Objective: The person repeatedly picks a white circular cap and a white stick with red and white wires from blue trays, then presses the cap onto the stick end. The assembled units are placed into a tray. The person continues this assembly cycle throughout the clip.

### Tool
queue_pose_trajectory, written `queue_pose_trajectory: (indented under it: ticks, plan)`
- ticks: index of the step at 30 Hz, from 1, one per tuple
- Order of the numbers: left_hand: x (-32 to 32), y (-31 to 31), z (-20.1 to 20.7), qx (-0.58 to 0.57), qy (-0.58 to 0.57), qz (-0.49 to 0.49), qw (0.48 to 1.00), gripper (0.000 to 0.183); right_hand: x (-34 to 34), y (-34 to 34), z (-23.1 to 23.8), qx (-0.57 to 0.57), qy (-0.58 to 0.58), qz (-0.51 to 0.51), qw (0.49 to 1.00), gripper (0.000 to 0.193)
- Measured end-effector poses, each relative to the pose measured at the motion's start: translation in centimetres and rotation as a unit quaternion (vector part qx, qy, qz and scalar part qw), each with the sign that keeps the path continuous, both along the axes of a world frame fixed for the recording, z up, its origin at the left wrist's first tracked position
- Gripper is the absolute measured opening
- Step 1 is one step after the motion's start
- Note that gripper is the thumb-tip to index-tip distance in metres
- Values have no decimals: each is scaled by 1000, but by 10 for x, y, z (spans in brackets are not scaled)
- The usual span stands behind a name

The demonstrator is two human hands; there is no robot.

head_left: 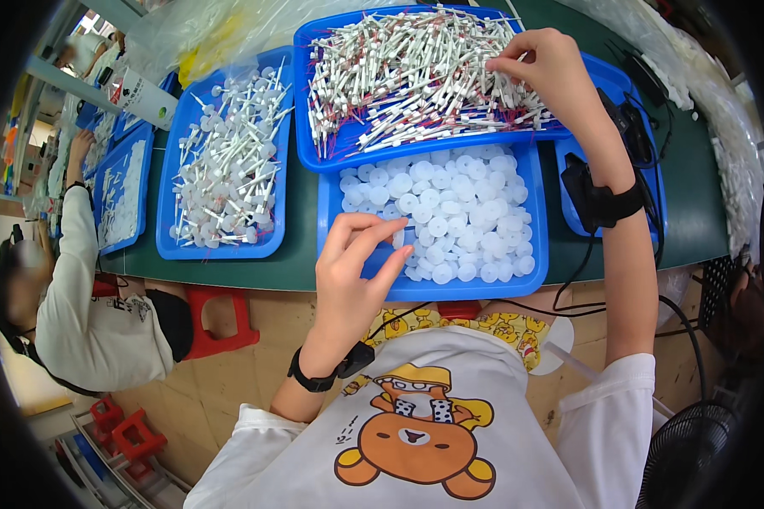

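My left hand [348, 259] hovers over the near left side of a blue tray [535, 204] of translucent white plastic discs [458, 204]. Its thumb and index finger pinch one translucent disc [401, 238]. Beyond, and overlapping that tray, another blue tray [304, 127] holds a heap of thin white sticks [416, 72] with reddish wire-like strands. My right hand [552, 72] is at this heap's right side, thumb and index fingertips pressed together against the sticks. What they grip cannot be told apart from the heap. Each wrist wears a black strap with a small device.
To the left, a blue tray [165, 220] holds sticks joined to discs. A white bottle [140, 93] stands behind it. A co-worker [93, 297] sits farther left beside another blue tray [106, 242]. Black cables [654, 170] and a blue tray [569, 216] lie right, on the green table [696, 204].
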State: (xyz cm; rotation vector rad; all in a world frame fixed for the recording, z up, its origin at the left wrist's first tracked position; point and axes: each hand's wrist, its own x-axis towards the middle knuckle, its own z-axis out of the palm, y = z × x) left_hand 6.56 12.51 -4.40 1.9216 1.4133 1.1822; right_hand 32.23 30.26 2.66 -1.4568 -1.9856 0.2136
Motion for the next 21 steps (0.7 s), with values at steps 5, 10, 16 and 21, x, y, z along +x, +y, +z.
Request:
queue_pose_trajectory:
  ticks: [5, 10, 16, 21]
  plan:
    - [-1, 1, 2, -5, -17, -17, 1000, 31, 5, -4, 1, 192, -27, 31, 980, 31]
    - [-3, 1, 1, -41, -60, -51, 996, 36, -1, -38, 29, 43, 252, -11, 967, 30]
    - [2, -11, 8, -140, -328, -91, 930, 41, -28, -109, 39, -121, 433, 88, 889, 24]
    - [9, -18, 23, -261, -505, -185, 802, 35, -50, -160, 39, -199, 537, 92, 815, 17]
